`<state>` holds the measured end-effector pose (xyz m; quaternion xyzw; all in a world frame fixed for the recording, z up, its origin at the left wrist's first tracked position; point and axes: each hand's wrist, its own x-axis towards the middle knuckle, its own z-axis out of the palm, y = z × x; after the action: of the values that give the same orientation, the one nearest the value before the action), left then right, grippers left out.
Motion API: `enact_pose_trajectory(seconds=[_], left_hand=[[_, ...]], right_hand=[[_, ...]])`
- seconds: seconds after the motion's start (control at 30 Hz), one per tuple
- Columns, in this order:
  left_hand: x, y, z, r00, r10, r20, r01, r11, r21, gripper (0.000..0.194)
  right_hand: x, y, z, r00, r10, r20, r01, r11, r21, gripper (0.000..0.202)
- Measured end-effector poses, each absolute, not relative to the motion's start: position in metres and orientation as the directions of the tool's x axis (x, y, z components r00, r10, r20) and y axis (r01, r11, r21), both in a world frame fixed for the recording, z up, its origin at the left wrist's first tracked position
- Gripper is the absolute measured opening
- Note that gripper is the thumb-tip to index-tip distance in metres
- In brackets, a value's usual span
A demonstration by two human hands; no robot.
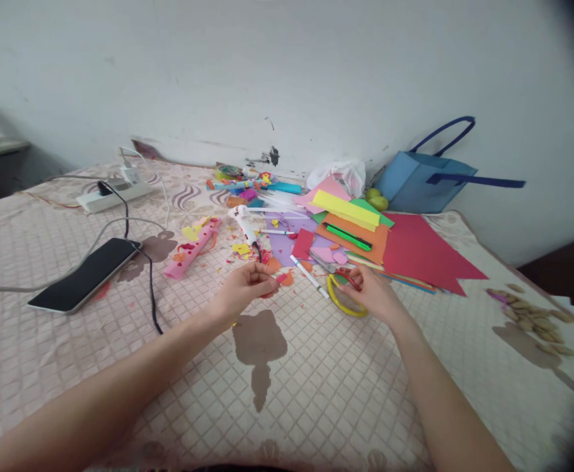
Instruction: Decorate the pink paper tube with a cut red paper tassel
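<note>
My left hand is closed in a pinch on a small red paper piece over the middle of the cloth. Orange paper scraps lie just beyond its fingertips. To the right, my right hand has its fingers closed on the red handle of the scissors, whose yellow handle loop hangs toward me. Their blades point away to the left, near a red paper rectangle. Between the hands rests a white marker. Beyond my left hand lies a white glue gun.
Coloured paper sheets are stacked at the right, with a green cutter on top. A blue bag stands against the wall. A pink decorated paper tube, a black phone-like slab, cables and a power strip occupy the left.
</note>
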<state>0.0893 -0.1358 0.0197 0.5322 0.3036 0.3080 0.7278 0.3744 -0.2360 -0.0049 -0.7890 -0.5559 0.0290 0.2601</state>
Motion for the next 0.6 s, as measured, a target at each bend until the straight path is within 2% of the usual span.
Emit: enact_pose_trajectory(seconds=[0.07, 0.13, 0.2, 0.27, 0.37, 0.43, 0.6], left_hand=[[0.089, -0.137, 0.020, 0.631, 0.766, -0.125, -0.116, 0.252, 0.961, 0.035], [0.090, -0.139, 0.020, 0.648, 0.749, -0.137, -0.106, 0.267, 0.958, 0.036], [0.091, -0.141, 0.020, 0.670, 0.729, -0.142, -0.093, 0.272, 0.958, 0.036], [0.091, -0.143, 0.020, 0.686, 0.714, -0.140, -0.068, 0.254, 0.965, 0.036], [0.092, -0.146, 0.019, 0.712, 0.692, -0.117, -0.032, 0.198, 0.980, 0.035], [0.093, -0.147, 0.017, 0.732, 0.676, -0.088, -0.027, 0.157, 0.987, 0.034], [0.093, -0.149, 0.014, 0.748, 0.664, -0.023, -0.024, 0.061, 0.998, 0.031]], right_hand=[[0.364, -0.234, 0.002, 0.373, 0.883, 0.286, 0.825, -0.175, -0.538, 0.025], [0.346, -0.232, 0.008, 0.337, 0.899, 0.279, 0.720, -0.055, -0.692, 0.022], [0.323, -0.231, 0.012, 0.265, 0.947, 0.180, 0.531, 0.012, -0.848, 0.024], [0.297, -0.231, 0.014, 0.153, 0.986, 0.059, 0.284, 0.013, -0.959, 0.031], [0.265, -0.231, 0.012, 0.037, 0.999, -0.028, 0.039, -0.030, -0.999, 0.035], [0.254, -0.231, 0.010, 0.030, 0.998, -0.064, -0.051, -0.062, -0.997, 0.033], [0.253, -0.229, 0.006, 0.088, 0.993, -0.072, -0.087, -0.064, -0.994, 0.024]])
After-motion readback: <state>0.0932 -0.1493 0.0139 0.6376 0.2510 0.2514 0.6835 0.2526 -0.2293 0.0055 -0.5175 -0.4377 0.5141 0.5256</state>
